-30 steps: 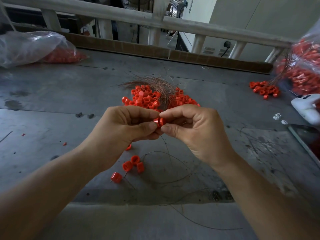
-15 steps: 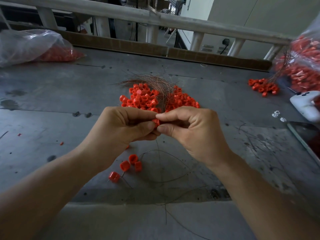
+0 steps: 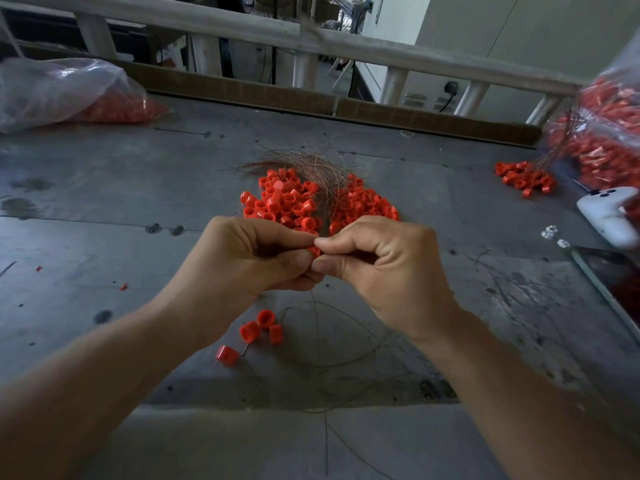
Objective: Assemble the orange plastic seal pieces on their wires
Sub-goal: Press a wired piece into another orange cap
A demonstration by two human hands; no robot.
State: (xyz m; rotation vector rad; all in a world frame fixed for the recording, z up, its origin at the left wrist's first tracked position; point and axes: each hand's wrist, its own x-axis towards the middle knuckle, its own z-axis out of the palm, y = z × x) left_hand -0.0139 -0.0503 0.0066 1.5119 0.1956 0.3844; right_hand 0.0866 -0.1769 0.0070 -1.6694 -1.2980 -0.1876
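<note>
Since 1.0 s ago: the hands have closed together. The orange seal piece (image 3: pixel 314 251), then plain between the thumbs, is now nearly covered, with one sliver showing.

Fingers (image 3: pixel 341 242) of both hands are curled. The left hand (image 3: pixel 249 261) and right hand (image 3: pixel 388 271) each pinch the piece between thumb and forefinger, tips touching, above the counter (image 3: pixel 104 209). 1 thin wire (image 3: pixel 312 298) runs down from under the pinch; which hand holds it, cannot tell.

On the counter below the left hand: 4 loose orange pieces in all.
- a cluster of three (image 3: pixel 265 327), touching one another
- a single piece (image 3: pixel 227 355) just apart, with a short wire stub

Slack wire loops lie beside them.

Beyond the hands: 1 main pile (image 3: pixel 287 202) of orange pieces, too many to count, parted by 1 copper wire bundle (image 3: pixel 313 166).

Far right: 1 smaller heap (image 3: pixel 523 178).

Bags: 2, both clear and holding orange parts, a left bag (image 3: pixel 62 91) and a right bag (image 3: pixel 602 133).

Right edge: 1 white device (image 3: pixel 606 216), with 2 small white bits (image 3: pixel 547 232) near it.
</note>
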